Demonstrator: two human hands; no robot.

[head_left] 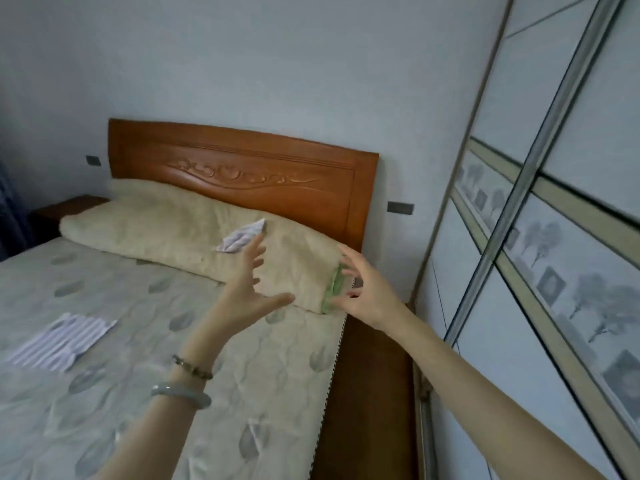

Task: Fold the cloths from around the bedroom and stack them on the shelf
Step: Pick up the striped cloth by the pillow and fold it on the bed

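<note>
A small striped cloth lies crumpled on top of the long beige rolled blanket at the head of the bed. A second striped cloth lies flat on the mattress at the left. My left hand is raised with fingers spread, just below and right of the crumpled cloth, holding nothing. My right hand hovers with fingers apart at the blanket's right end, beside its green edge. No shelf is in view.
The patterned mattress fills the lower left. A carved wooden headboard stands against the wall. The dark bed frame runs close to a sliding wardrobe at the right. A dark nightstand sits at the far left.
</note>
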